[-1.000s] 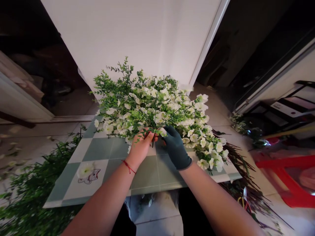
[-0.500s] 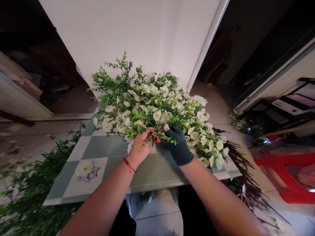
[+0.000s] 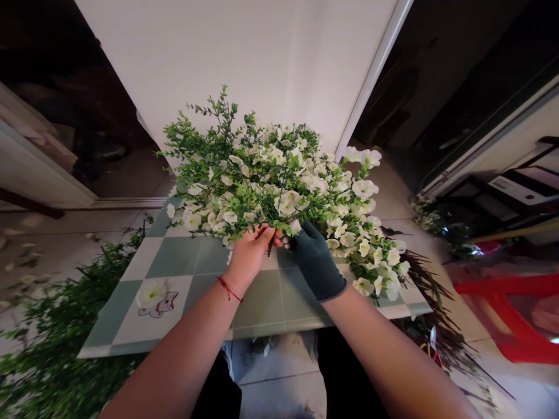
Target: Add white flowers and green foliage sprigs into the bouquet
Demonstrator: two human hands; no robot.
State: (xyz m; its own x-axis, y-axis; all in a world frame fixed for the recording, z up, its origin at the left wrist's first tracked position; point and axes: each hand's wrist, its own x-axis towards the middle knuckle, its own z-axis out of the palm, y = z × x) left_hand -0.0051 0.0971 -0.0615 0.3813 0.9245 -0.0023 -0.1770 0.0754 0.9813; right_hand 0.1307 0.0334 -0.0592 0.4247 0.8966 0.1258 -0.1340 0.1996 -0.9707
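Note:
My left hand (image 3: 250, 249), bare with a red string at the wrist, pinches the gathered lower stems of a spray of white flowers and green leaves (image 3: 288, 203). Its stem ends poke out below my thumb. Close beside it, my right hand (image 3: 317, 259) wears a dark green glove with a pale bare thumb tip. The right fingers are closed at the base of the same spray, partly hidden by the glove. Behind both hands lies a big heap of white flowers and leafy stems (image 3: 244, 169), which blends with the held spray.
The green-and-white checked table (image 3: 174, 259) bears a loose white flower (image 3: 152, 294) at left. Leafy green branches (image 3: 56, 343) lie on the floor to the left. Dark reddish stems (image 3: 430, 285) and a red stool (image 3: 502, 314) are at right. A white panel (image 3: 236, 52) stands behind the table.
The spray between my hands has spread, with white blooms now reaching out to the upper right. My left fingers have drawn together around the stems. The right hand stays close by.

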